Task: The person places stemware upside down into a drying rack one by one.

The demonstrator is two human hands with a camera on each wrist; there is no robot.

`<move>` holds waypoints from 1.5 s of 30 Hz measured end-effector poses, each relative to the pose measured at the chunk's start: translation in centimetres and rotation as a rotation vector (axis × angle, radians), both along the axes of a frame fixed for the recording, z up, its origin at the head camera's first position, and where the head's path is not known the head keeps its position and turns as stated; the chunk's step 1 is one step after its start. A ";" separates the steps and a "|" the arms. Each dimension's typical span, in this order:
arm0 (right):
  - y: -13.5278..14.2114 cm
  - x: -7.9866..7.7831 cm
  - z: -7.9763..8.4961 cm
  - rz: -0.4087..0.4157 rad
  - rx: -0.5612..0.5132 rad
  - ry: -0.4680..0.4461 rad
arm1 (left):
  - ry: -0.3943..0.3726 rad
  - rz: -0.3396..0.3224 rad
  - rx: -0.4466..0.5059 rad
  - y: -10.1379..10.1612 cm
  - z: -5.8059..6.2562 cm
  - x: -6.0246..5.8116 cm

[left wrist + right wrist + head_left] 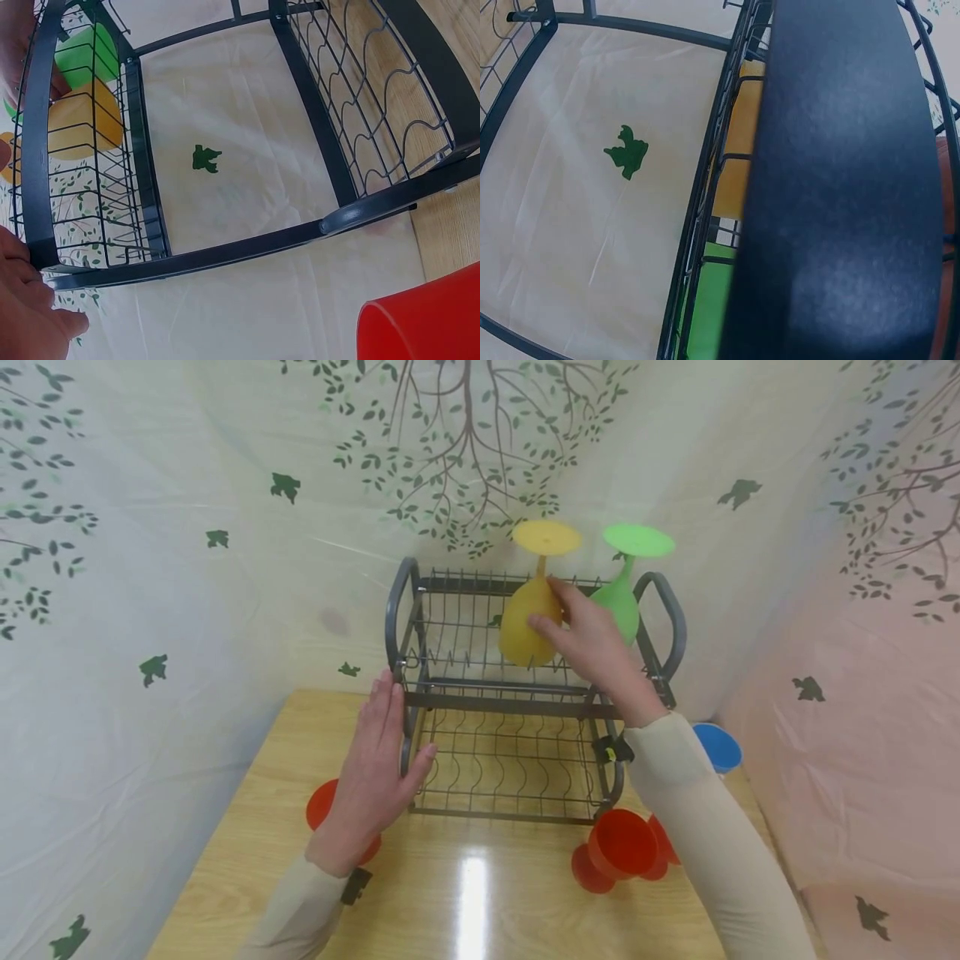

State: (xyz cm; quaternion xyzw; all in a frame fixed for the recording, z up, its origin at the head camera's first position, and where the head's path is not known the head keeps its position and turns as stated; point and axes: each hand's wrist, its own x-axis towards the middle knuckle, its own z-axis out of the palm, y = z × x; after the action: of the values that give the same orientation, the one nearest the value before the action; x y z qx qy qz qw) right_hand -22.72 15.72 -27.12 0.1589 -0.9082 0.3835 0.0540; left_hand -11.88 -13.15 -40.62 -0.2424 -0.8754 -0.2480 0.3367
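My right hand (596, 639) holds a yellow goblet (522, 631), thumb and fingers around the bowl near its stem. The goblet is upside down, base up, at the upper tier of a dark two-tier dish rack (506, 702). To its right a green goblet (619, 606) also stands inverted on that tier, partly behind my right hand. My left hand (371, 768) lies with straight fingers along the rack's left side, fingertips at the upper frame. In the right wrist view, a dark bar hides much of the yellow goblet (739, 142) and green goblet (709, 300).
A red goblet (321, 802) is partly hidden behind my left hand. At the front right stand red goblets (624, 845), overlapping one another, and a blue cup (718, 748) stands beyond my right sleeve. Leaf-printed sheeting (187, 460) hangs close behind the rack and along both sides.
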 end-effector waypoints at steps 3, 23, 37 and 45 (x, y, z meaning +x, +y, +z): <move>0.0 0.1 -0.1 0.000 -0.016 0.024 | 0.001 0.004 0.002 0.0 0.0 0.1; 1.5 5.4 -0.4 -0.075 -0.227 0.227 | 0.015 0.005 0.030 -0.7 0.6 1.4; 2.5 8.8 -1.7 -0.090 -0.397 0.356 | 0.171 -0.041 0.154 -1.2 0.6 2.3; 3.1 10.7 -2.6 -0.120 -0.408 0.349 | 0.178 -0.021 0.126 -2.1 0.1 2.9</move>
State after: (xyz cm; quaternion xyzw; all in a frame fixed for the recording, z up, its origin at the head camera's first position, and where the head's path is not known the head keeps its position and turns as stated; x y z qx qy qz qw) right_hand -12.03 18.79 -29.74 0.1543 -0.7970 0.5213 0.2630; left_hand -8.94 -15.23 -40.53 -0.2509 -0.8223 -0.2833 0.4250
